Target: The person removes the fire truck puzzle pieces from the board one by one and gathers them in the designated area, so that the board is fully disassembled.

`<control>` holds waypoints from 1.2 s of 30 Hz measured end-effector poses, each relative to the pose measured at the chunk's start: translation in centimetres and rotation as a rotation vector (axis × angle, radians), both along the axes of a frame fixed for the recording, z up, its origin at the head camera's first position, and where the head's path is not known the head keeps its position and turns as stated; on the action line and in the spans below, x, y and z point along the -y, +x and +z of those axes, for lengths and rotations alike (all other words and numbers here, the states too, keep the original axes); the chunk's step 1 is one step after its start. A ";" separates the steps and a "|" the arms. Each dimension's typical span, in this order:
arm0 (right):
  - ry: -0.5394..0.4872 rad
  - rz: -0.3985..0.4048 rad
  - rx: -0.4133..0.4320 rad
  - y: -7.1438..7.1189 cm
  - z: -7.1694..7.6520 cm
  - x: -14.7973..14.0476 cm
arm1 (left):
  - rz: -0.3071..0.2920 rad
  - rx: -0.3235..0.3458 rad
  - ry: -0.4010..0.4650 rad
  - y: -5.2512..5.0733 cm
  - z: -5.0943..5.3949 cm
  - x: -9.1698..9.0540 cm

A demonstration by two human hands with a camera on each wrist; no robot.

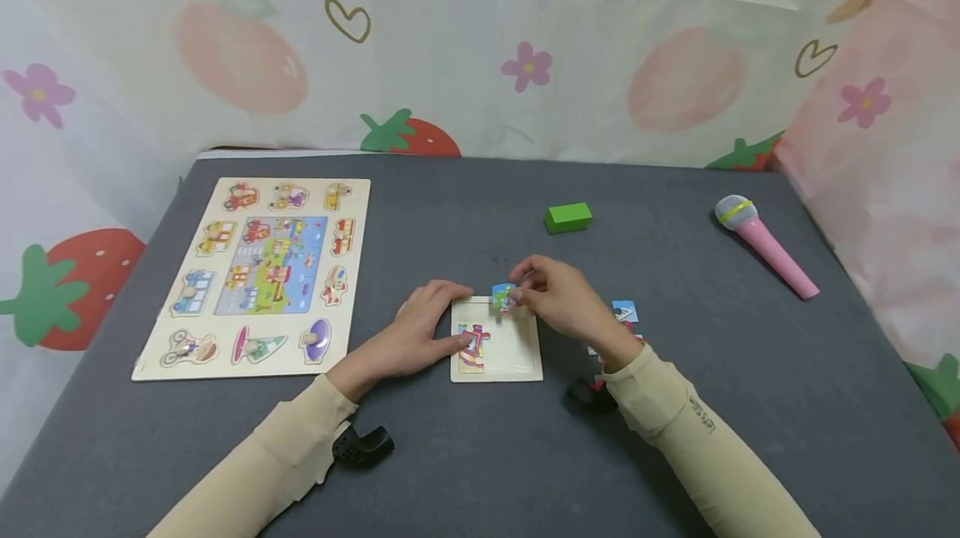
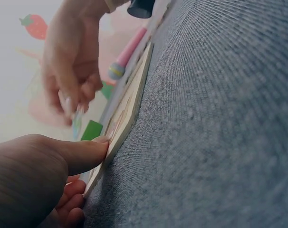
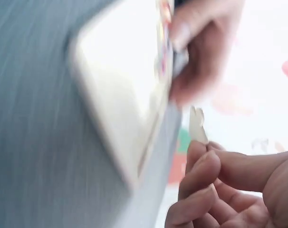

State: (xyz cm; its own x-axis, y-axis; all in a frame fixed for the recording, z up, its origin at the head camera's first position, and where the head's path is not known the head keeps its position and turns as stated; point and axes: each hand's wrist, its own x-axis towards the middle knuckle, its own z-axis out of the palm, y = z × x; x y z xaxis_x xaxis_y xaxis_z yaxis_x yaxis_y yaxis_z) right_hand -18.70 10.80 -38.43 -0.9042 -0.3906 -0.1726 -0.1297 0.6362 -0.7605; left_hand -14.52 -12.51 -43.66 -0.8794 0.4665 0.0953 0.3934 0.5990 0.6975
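A small wooden puzzle tray [image 1: 513, 359] lies on the table in front of the person. Brightly printed pieces [image 1: 471, 361] sit along its left side, partly under the left thumb. The left hand [image 1: 420, 328] rests at the tray's left edge, its thumb pressing there and its other fingers reaching toward the upper left corner. Above the tray's top edge, the right hand [image 1: 561, 298] pinches a blue and green puzzle piece [image 1: 501, 298] between thumb and fingertips. In the right wrist view this puzzle piece [image 3: 197, 124] shows its plain edge, raised clear of the tray.
Loose puzzle pieces [image 1: 624, 311] lie right of the tray, partly hidden by the right wrist. A large knobbed puzzle board [image 1: 292, 330] lies at left. A green block [image 1: 567, 217] is behind the tray, and a pink toy microphone [image 1: 772, 251] lies far right.
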 end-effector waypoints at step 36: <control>0.171 0.116 -0.109 2.2 0.9 -1.0 | -0.034 -0.030 -0.047 0.1 0.1 -0.1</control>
State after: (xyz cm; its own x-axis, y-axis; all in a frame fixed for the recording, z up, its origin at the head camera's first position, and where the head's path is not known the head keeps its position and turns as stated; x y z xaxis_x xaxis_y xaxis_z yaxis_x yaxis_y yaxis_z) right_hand -16.51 11.79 -37.54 -0.8719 -0.4665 -0.1491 -0.2847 0.7306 -0.6206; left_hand -14.45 -12.42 -43.55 -0.8599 0.5008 0.0983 0.4343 0.6169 0.6563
